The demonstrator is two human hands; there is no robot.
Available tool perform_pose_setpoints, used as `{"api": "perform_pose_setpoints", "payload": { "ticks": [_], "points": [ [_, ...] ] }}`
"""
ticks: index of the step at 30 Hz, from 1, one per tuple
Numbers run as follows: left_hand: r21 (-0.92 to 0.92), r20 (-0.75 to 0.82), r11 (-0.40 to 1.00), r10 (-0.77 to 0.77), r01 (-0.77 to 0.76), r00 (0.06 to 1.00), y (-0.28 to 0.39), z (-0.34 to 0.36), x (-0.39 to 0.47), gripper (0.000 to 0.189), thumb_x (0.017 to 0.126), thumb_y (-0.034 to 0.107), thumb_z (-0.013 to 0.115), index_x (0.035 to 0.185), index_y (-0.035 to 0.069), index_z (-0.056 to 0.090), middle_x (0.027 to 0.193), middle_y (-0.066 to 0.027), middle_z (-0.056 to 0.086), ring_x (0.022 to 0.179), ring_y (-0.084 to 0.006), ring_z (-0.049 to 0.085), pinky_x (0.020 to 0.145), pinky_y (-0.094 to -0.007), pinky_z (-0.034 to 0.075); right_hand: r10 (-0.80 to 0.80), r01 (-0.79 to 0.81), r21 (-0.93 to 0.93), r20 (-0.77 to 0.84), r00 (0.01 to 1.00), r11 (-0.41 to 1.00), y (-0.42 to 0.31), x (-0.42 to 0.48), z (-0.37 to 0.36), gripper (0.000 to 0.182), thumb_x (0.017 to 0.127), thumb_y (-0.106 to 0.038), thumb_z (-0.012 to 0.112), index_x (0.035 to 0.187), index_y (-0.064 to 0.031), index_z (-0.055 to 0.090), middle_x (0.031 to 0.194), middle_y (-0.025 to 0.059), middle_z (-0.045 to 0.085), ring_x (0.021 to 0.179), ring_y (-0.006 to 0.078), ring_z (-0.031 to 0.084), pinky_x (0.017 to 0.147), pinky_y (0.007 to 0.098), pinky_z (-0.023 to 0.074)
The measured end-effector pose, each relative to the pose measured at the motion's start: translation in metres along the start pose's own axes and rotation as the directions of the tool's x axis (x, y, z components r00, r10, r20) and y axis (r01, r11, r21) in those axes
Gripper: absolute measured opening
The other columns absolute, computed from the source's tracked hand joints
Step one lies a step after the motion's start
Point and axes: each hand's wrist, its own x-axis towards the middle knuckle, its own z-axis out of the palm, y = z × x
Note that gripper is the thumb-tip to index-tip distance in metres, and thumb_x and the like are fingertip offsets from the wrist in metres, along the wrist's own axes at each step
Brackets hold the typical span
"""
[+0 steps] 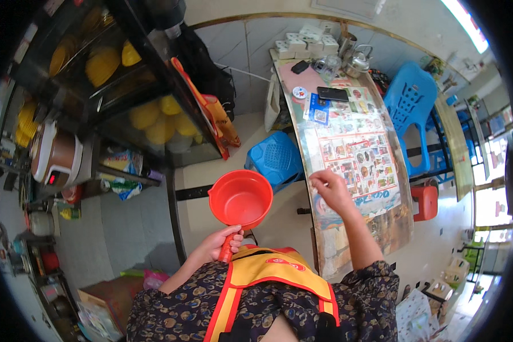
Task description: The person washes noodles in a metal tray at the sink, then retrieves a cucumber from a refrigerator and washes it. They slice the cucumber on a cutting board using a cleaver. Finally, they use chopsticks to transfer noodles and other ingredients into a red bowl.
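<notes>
My left hand (225,243) grips the handle of a red plastic water dipper (241,201) in front of my yellow apron. Its round bowl faces up, and I see no contents inside. My right hand (333,192) is over the near-left edge of a long table (380,233), with thumb and fingers curled together. A small pale spot shows by its fingertips; whether it is something held is unclear. Beneath that hand, printed picture sheets (359,158) cover the tabletop. Beyond the dipper stands a blue plastic stool (275,156), partly beside the table.
Tissue packs (310,40), a metal kettle (359,62), a glass pitcher (331,66) and a black phone (332,94) occupy the table's far end. A dark glass-doored cabinet (188,128) and a rice cooker (55,156) stand left. A blue chair (410,98) and red stool (425,203) are right.
</notes>
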Motion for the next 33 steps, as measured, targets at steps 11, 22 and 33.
{"api": "perform_pose_setpoints", "payload": {
  "ticks": [11, 22, 33],
  "points": [
    [-0.108, -0.017, 0.994, -0.031, 0.029, 0.999, 0.122, 0.001, -0.005, 0.022, 0.099, 0.024, 0.051, 0.096, 0.003, 0.051, 0.07, 0.0007, 0.044, 0.055, -0.0078, 0.04, 0.046, -0.0208, 0.037, -0.046, 0.063, 0.028, -0.423, 0.905, 0.998, 0.067, 0.276, -0.131, 0.019, 0.087, -0.015, 0.06, 0.089, 0.0004, 0.071, 0.069, 0.0066, 0.065, 0.055, 0.012, 0.061, 0.048, 0.0262, 0.0488],
    [-0.171, -0.051, 0.984, 0.046, -0.054, 0.998, 0.221, 0.072, 0.025, 0.022, 0.1, 0.024, 0.048, 0.098, 0.003, 0.051, 0.07, -0.001, 0.044, 0.055, -0.0094, 0.041, 0.047, -0.0216, 0.037, -0.07, 0.076, -0.024, -0.727, 0.683, 0.997, 0.143, 0.576, -0.226, 0.027, 0.084, -0.017, 0.056, 0.101, 0.0002, 0.068, 0.077, 0.0185, 0.068, 0.073, 0.0297, 0.069, 0.069, 0.0391, 0.0522],
    [-0.138, -0.157, 0.989, 0.026, -0.048, 0.987, 0.264, 0.126, 0.056, 0.021, 0.1, 0.024, 0.045, 0.101, 0.003, 0.052, 0.072, -0.0008, 0.044, 0.057, -0.0093, 0.042, 0.051, -0.0227, 0.038, -0.102, -0.142, -0.25, -0.755, 0.647, 0.958, 0.182, 0.707, -0.243, 0.033, 0.078, -0.018, 0.063, 0.104, 0.0024, 0.059, 0.096, 0.028, 0.064, 0.095, 0.0462, 0.06, 0.083, 0.0505, 0.0477]
  ]
}}
